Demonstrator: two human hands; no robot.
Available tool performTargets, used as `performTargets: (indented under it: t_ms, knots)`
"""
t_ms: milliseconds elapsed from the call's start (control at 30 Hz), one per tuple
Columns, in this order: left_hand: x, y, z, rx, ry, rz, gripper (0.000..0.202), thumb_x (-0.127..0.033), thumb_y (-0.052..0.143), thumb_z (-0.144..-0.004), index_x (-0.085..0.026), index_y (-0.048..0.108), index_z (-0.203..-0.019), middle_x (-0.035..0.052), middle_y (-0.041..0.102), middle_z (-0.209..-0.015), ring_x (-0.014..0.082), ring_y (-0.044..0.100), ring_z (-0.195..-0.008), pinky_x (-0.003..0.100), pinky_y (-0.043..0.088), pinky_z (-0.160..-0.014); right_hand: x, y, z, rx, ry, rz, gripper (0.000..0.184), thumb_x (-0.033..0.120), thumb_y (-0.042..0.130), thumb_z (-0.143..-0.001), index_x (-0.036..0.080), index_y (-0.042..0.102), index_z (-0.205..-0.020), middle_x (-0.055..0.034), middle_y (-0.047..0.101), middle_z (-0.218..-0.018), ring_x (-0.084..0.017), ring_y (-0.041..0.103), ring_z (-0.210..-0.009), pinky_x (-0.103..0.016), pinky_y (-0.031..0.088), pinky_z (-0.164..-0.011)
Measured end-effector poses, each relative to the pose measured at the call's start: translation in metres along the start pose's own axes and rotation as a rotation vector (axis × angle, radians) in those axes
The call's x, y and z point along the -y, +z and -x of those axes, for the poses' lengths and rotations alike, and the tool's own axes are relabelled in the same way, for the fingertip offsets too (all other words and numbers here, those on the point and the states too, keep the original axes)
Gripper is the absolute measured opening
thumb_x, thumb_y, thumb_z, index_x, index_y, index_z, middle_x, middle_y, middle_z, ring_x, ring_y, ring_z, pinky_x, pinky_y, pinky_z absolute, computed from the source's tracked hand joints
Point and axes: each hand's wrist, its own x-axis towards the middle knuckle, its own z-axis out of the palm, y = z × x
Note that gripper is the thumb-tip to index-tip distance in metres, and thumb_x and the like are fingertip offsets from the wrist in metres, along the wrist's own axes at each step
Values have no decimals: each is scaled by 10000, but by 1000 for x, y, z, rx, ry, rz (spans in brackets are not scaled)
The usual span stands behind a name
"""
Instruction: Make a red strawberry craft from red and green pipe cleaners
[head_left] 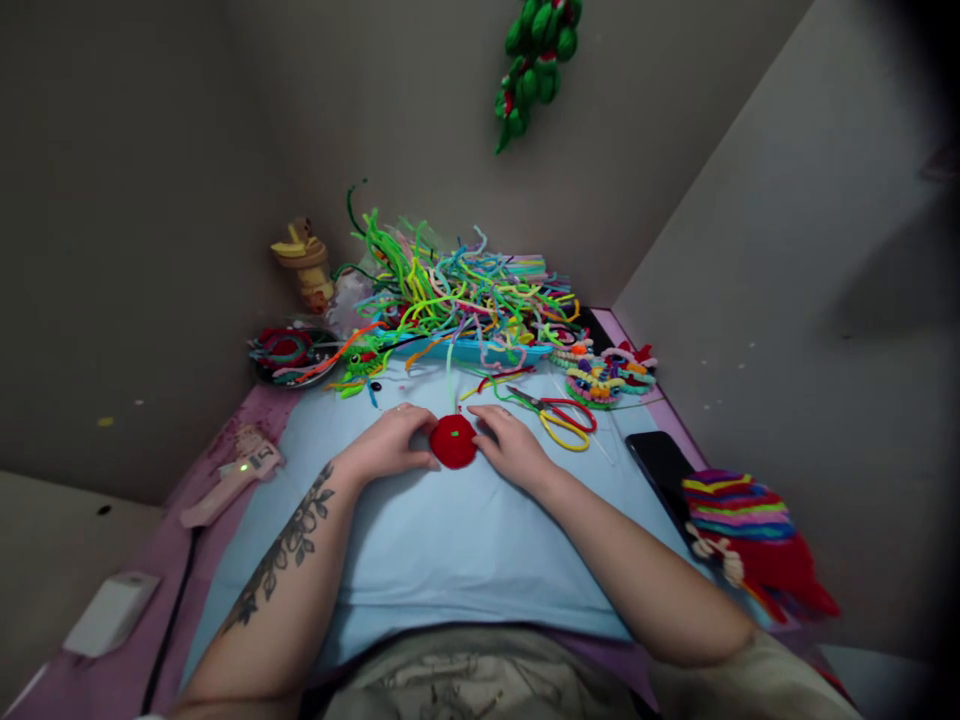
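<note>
A round red fuzzy coil made of pipe cleaner (pixel 453 441) lies on the light blue mat (pixel 450 540). My left hand (pixel 391 442) rests on the mat at its left side, fingers curled against its edge. My right hand (pixel 514 446) holds the right side, fingers bent around the coil. Both hands grip it between them. A thin pale green strand rises from the top of the coil toward the pile behind.
A heap of coloured pipe cleaners (pixel 465 290) on a blue tray fills the back. Scissors with red and yellow handles (pixel 559 415) lie right of my hand. A dark phone (pixel 664 465), a striped woven piece (pixel 739 510), a glue gun (pixel 232 480), a dark dish (pixel 292 355) surround the mat.
</note>
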Motion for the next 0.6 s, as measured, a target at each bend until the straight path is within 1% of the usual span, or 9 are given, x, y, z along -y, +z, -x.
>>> performTargets:
  t_ms: [100,200,233,300,367,433,500,600]
  knots:
    - [4,-2,2,-8,-3,-30,326,-404,687,-718,-177,600,-936,67,617,-918,231,550,-910,340,430,-816,-3,0,0,-47,28,-7,415,99,471,-819,208,530,-1215,-101,595,-1130,-196,595,-959,-379,501,-862]
    - [9,-1,4,-43,-24,-60,214,-278,616,-773,-178,588,-960,74,609,-951,226,551,-924,350,440,-835,-4,-4,2,-36,19,-35,419,82,444,-814,208,533,-1203,-90,609,-1093,-188,599,-944,-375,500,-857]
    - [10,1,4,-59,-26,-61,224,-237,589,-783,-177,582,-998,81,610,-988,228,551,-950,359,440,-857,-3,-5,3,-23,3,-41,425,91,460,-810,210,525,-1212,-90,606,-1107,-196,588,-981,-383,491,-874]
    - [11,4,3,-86,-21,-46,314,-179,546,-789,-174,558,-1103,98,606,-1085,235,542,-1027,380,430,-913,-1,-7,4,26,-39,-44,457,137,533,-794,209,499,-1244,-96,586,-1166,-222,544,-1077,-411,455,-931]
    - [10,8,2,-107,-6,-20,419,-144,518,-791,-168,511,-1210,112,580,-1188,237,516,-1109,396,410,-968,0,-8,4,89,-72,-35,546,201,626,-755,202,469,-1278,-110,554,-1229,-249,500,-1142,-441,414,-976]
    - [9,13,0,-114,9,6,493,-116,493,-790,-164,463,-1280,119,537,-1272,235,474,-1187,404,386,-1012,2,-7,3,134,-85,-24,636,243,683,-715,201,445,-1303,-119,534,-1258,-264,477,-1165,-457,392,-991]
    - [8,17,-2,-101,12,28,518,-95,470,-790,-158,448,-1304,122,510,-1313,235,434,-1240,410,365,-1041,4,-6,2,146,-82,-5,679,255,707,-692,199,435,-1311,-120,533,-1257,-268,472,-1165,-456,391,-986]
    - [6,21,-4,-76,10,60,491,-87,441,-799,-154,482,-1284,125,530,-1294,238,435,-1243,416,364,-1049,6,-5,0,160,-83,32,657,260,713,-691,191,456,-1292,-119,547,-1239,-263,483,-1142,-443,394,-978]
